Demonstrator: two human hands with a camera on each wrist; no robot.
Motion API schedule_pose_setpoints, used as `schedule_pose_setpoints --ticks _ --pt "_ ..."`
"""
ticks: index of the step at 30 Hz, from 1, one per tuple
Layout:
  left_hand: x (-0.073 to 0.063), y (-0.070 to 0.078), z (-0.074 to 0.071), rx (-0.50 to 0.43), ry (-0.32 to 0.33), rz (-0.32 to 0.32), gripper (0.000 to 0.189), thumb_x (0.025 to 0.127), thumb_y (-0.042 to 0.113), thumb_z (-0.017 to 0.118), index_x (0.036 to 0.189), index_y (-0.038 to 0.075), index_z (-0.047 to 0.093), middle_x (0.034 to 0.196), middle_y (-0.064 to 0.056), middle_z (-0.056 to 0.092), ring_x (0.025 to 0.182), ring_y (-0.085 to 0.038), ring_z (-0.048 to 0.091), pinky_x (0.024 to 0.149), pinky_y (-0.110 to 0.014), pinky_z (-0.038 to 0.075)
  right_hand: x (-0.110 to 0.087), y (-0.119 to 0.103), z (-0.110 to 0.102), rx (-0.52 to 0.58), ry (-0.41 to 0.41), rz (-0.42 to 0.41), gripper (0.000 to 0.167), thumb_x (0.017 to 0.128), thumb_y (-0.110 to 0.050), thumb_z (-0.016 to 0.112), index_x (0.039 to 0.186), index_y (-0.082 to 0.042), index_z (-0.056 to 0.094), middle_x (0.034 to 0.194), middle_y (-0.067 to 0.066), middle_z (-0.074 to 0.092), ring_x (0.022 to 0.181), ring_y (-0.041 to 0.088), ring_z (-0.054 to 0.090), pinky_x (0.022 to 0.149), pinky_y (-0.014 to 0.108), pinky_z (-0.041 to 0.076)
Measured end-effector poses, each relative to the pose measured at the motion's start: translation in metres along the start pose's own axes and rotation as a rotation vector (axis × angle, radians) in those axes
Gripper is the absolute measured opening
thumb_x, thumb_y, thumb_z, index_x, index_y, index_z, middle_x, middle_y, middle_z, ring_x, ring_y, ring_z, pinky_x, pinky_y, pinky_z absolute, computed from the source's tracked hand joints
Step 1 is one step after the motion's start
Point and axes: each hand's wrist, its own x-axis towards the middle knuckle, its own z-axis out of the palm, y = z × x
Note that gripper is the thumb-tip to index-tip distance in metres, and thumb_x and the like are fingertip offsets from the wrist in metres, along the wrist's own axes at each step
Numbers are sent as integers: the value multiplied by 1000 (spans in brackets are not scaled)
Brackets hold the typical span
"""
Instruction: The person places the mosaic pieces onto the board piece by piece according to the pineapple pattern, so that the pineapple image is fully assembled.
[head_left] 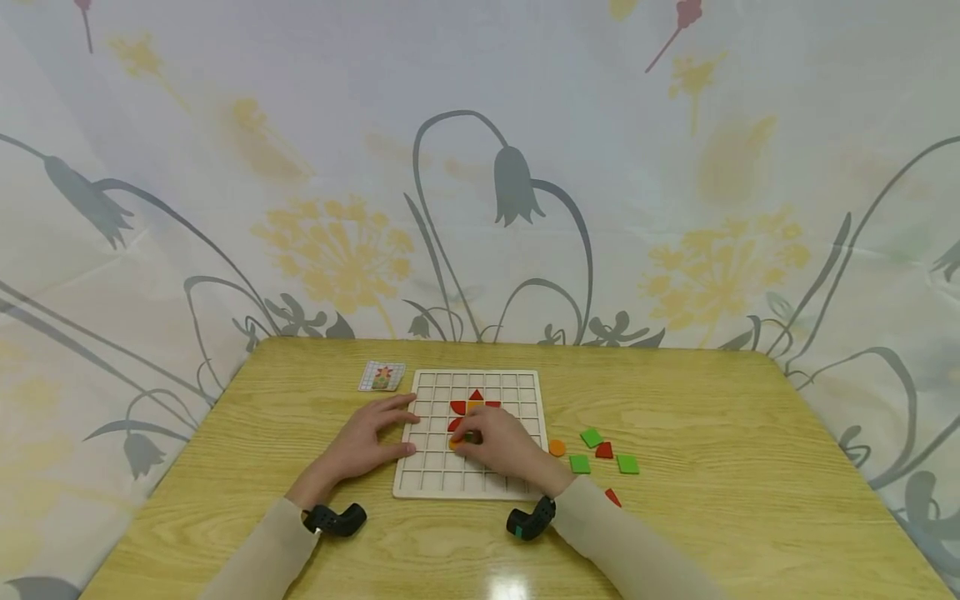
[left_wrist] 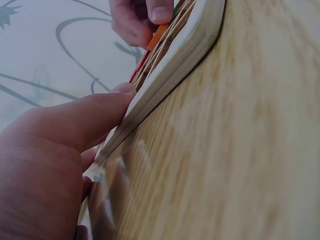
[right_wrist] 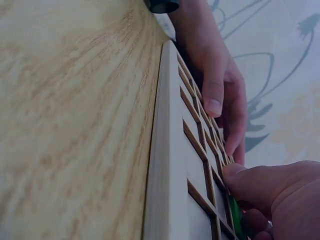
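A pale wooden grid board [head_left: 435, 483] lies on the table. My left hand [head_left: 371, 437] rests along its left edge, fingers spread and thumb tip on the rim. Over the middle of the grid, my right hand [head_left: 498, 442] pinches a small orange piece [left_wrist: 158, 36] between thumb and fingers, low at the cells. A green piece [right_wrist: 237, 220] shows below the right hand. Farther up the grid sit a red triangle [head_left: 476, 395], a yellow-orange square [head_left: 475, 407] and red curved pieces [head_left: 458, 407]. The right hand hides part of this pattern.
Right of the board lie an orange disc [head_left: 557, 448], several green squares [head_left: 627, 464], a red quarter-round piece [head_left: 604, 451] and another red piece [head_left: 612, 497] partly behind the right sleeve. A pattern card [head_left: 382, 376] is at the board's upper left. A flower-printed curtain [head_left: 480, 250] hangs behind the table.
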Motion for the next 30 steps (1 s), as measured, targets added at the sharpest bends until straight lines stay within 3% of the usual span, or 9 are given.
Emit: schedule_pose_setpoints --ticks 16,21,25,30 --pt "-1 2 -1 6 3 5 38 88 32 77 122 15 71 150 -10 48 136 -39 42 105 -63 33 1 -6 2 -25 23 50 10 90 -24 76 99 -23 79 105 -6 65 85 10 59 74 28 49" --pt "1 1 -1 12 2 13 38 88 32 76 123 16 71 149 -10 48 136 -39 42 105 -63 33 1 -3 -5 93 43 27 7 91 -19 75 97 -21 79 97 -9 66 74 8 54 66 26 47" --pt "1 1 -1 10 -2 4 39 88 33 76 123 16 71 150 -10 48 136 -39 42 106 -63 32 -2 -1 -14 198 38 31 10 92 -14 74 100 -19 78 99 -8 66 72 9 53 64 28 47" --pt "0 1 0 5 -5 -11 39 88 32 76 123 15 71 150 -10 48 136 -39 41 107 -62 31 -6 7 -23 235 63 27 11 92 -10 72 101 -13 78 94 -5 66 74 11 56 65 28 48"
